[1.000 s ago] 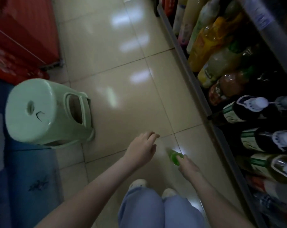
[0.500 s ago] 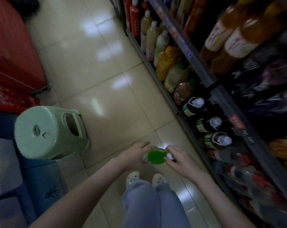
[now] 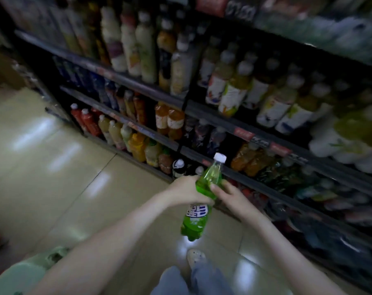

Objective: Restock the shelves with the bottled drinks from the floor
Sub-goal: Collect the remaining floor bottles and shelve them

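green bottle [image 3: 195, 218], both hands gripping, left hand [image 3: 184, 193], right hand [image 3: 230, 198]

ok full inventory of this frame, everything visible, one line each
green bottle: one, green drink, white cap, held upright above the floor
shelves: several dark tiers, right and ahead
shelved bottles: many, red, yellow, orange, pale; count unclear, blurred
floor: beige glossy tiles, left
stool: one, pale green, bottom left
shoe: one visible, pale, bottom centre
trousers: grey-blue, bottom centre
left hand: gripping the bottle's middle
right hand: on the bottle's shoulder
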`<state>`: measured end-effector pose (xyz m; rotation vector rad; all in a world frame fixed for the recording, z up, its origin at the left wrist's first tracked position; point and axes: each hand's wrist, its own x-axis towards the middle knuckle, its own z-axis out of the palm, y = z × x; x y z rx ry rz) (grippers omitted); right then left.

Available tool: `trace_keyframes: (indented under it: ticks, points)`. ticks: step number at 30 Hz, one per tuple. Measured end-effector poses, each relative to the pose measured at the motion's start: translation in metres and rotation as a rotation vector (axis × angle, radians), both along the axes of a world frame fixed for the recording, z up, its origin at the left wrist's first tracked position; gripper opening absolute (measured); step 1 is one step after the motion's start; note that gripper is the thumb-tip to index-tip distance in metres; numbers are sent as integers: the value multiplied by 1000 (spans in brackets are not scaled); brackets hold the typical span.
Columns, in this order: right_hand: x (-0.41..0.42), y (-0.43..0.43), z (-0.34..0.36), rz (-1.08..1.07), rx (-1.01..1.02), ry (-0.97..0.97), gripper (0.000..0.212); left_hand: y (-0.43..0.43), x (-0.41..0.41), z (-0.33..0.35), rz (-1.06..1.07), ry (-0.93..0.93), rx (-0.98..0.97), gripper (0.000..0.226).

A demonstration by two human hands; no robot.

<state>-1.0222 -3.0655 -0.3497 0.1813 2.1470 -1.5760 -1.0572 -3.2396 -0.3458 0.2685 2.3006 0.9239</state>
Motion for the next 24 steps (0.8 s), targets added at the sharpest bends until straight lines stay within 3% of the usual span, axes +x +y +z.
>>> trace_keyframes:
  ticks: [3, 5, 8, 15, 24]
  points:
    - [37, 18, 15, -274, -235, -98, 55, 40, 4, 31, -18, -33, 103, 50]
    - [60, 37, 25, -371, -297, -95, 54, 69, 13, 43, -47, -123, 159, 31]
    - [97, 71, 35, -501, -347, -138, 59, 115, 36, 54, -105, -193, 143, 33]
    - [208, 169, 59, -671, -337, -41, 54, 242, 106, 72, -343, -386, 232, 53]
    - [363, 347, 92, -961, -242, 81, 39, 449, 230, 90, -655, -291, 251, 33]
